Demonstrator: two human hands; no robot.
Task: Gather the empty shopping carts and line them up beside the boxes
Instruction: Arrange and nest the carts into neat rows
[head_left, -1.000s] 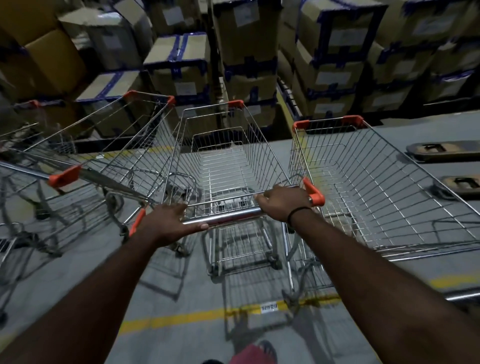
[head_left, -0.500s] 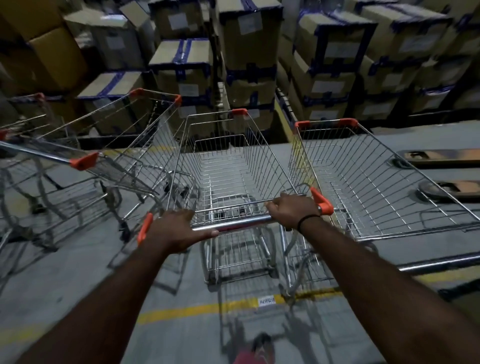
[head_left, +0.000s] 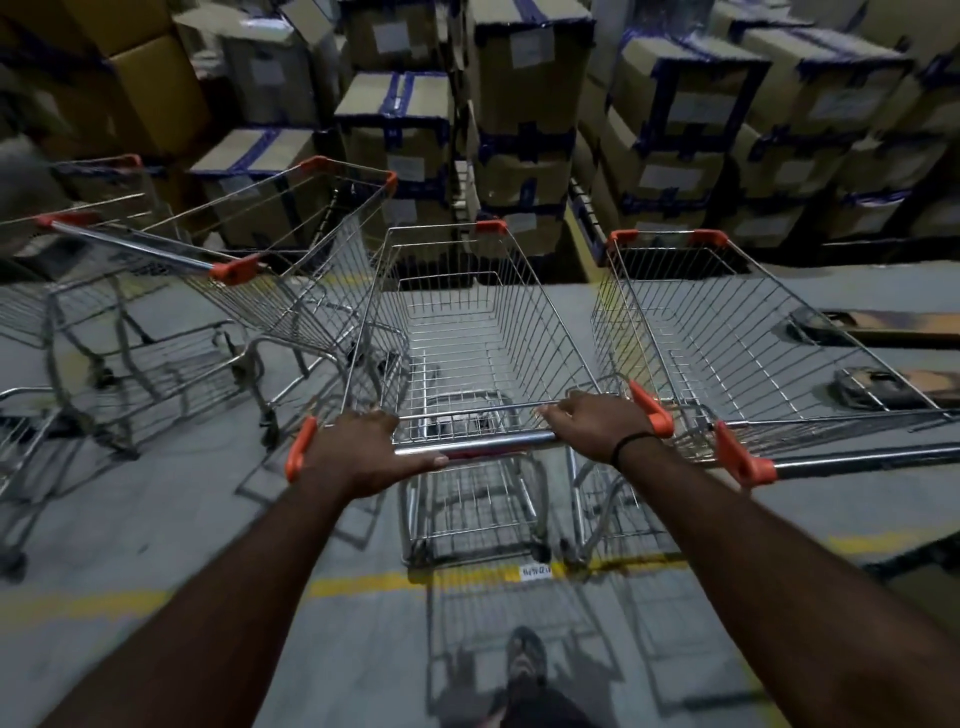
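Since half a second ago the left cart (head_left: 291, 249) has slid up and toward the centre of our view. The right cart (head_left: 727, 322) now shows the orange end of its own bar, which was out of sight before. Our middle cart (head_left: 467, 332) still points at the boxes (head_left: 524, 93), between those two carts and close to both. Both grips keep the same hold.

The boxes are brown cardboard blocks bound with blue tape and stacked high, with pale labels we cannot read. The floor (head_left: 156, 545) is dull grey concrete crossed by a worn yellow line (head_left: 363, 584). The carts are tapering baskets of thin bright wire with orange plastic corners, and all three baskets hold nothing. The handle (head_left: 478, 446) is a smooth chrome tube with orange ends.

The left grip (head_left: 363, 452) wraps the handle near its left end, fingers curled over and thumb lying along the tube. The right grip (head_left: 592, 426) is closed round it beside the right orange end, above a black wristband (head_left: 631, 444).

A fourth cart (head_left: 31, 415) is cut off at the left edge and blurred. A shoe (head_left: 525, 660) shows dimly below.
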